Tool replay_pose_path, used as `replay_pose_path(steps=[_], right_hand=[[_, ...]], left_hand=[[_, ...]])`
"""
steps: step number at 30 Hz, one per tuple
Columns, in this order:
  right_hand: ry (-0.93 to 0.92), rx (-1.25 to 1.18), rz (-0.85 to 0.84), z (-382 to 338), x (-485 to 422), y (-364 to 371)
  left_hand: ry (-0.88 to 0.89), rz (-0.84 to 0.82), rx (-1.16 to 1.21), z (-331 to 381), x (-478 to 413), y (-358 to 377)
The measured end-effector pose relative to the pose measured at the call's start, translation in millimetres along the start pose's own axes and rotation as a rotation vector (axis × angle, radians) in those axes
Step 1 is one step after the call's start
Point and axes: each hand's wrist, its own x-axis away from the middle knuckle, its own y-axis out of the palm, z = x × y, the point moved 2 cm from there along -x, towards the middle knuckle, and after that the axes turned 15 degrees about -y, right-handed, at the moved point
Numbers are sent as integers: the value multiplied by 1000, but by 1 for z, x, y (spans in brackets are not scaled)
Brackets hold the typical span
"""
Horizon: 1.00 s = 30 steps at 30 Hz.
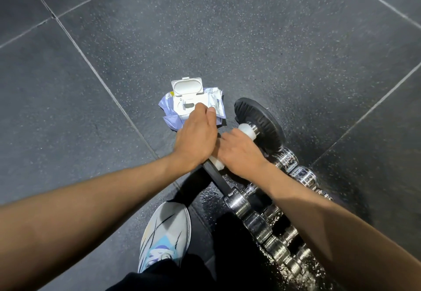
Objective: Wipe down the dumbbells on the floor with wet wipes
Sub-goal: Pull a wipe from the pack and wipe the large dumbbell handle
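Observation:
A dumbbell with a black plate [259, 124] at its far end and a dark bar [216, 180] lies tilted across a row of chrome dumbbells [280, 240]. My right hand [241, 151] is closed around the bar over a white wet wipe [247, 130], which sticks out on both sides of the fist. The wet wipe pack [182, 101], purple and white with its white lid flipped up, lies on the floor just beyond. My left hand [196, 135] rests on the pack's near right part with its fingers curled at the opening. Whether they pinch a wipe is hidden.
Dark speckled rubber floor tiles [114, 40] with pale seams stretch all around. The floor beside the chrome dumbbells looks wet and shiny [209, 201]. My foot in a white and blue shoe [166, 231] stands left of the row, with a black trouser leg below it.

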Motion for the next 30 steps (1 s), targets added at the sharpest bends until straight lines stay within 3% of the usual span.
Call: replay_pose_path(steps=[4, 7, 11, 14, 16, 18, 21, 23, 26, 30], right_hand=[[75, 60, 121, 12, 11, 0], [79, 53, 0, 18, 5, 1], [-13, -98, -489, 34, -19, -23], [90, -338, -942, 44, -43, -35], [178, -492, -1124, 43, -53, -36], [205, -528, -1190, 40, -55, -39], [82, -393, -1003, 30, -49, -43], [20, -233, -676, 18, -35, -37], [71, -76, -159, -9, -11, -15], [143, -11, 82, -32, 0, 1]], left_hand=[[36, -4, -23, -3, -6, -1], [57, -11, -68, -5, -7, 2], [3, -10, -31, -6, -13, 0], [-5, -24, -23, -5, -10, 0], [1, -7, -49, -5, -4, 1], [23, -4, -60, -3, -3, 2], [-10, -18, 10, 0, -3, -1], [-4, -27, 35, 2, -2, -3], [16, -29, 29, 2, 1, -4], [64, -26, -26, 3, 4, -3]])
